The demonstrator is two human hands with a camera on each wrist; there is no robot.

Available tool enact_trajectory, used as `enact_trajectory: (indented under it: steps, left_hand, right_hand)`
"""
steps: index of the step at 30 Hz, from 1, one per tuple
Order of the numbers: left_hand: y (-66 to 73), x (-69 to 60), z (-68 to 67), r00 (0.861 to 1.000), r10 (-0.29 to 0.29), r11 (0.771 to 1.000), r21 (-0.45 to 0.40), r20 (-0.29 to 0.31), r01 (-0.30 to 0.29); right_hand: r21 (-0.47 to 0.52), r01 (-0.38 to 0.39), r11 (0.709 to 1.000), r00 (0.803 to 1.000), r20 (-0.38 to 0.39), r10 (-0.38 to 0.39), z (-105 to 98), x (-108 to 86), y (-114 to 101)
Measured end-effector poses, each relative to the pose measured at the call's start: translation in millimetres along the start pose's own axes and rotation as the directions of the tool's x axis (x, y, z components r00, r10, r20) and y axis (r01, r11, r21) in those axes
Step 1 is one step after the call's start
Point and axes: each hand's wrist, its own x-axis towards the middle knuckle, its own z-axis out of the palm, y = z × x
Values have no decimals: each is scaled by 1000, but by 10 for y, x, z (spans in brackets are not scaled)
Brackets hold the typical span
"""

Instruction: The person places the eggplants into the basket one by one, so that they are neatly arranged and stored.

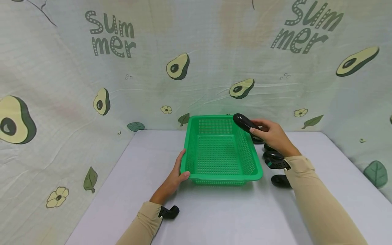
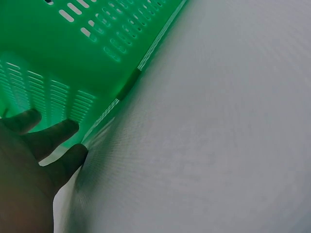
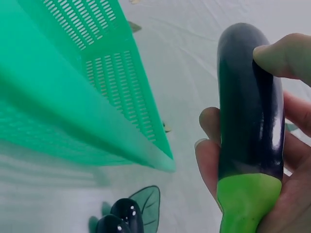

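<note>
My right hand [image 1: 272, 134] pinches a glossy dark eggplant [image 1: 243, 122] over the right rim of a green plastic basket [image 1: 220, 177]. In the right wrist view the eggplant's green stem end [image 3: 249, 194] lies by the palm, the thumb on its dark body and fingertips behind. My left hand [image 1: 173, 178] touches the basket's near left corner, its thumb at the rim. In the left wrist view its spread fingers [image 2: 53, 136] rest against the slotted outer wall. The basket's visible floor is bare.
Other dark eggplants lie on the white table [image 1: 196, 217] right of the basket, one at the back [image 1: 257, 139] and one nearer [image 1: 280, 181], partly behind the right arm. A cloth printed with avocados [image 1: 178, 66] hangs behind the table.
</note>
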Motion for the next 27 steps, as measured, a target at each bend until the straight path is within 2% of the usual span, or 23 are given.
enact_trajectory:
  steps: [4,17,27]
  left_hand:
    - [-12,3,-1,1000,4,1000,-4,4,-4]
    - [12,6,12,1000,11,1000,25,1,-11]
    - [-34,9,0,1000,22,1000,12,4,-22]
  right_hand:
    - [-8,34,999,999,20,-33,19,49,-4]
    - [22,33,999,998,51,-34,130,245,-52]
    - [-11,-18,1000,993,114,19,166,423,-105]
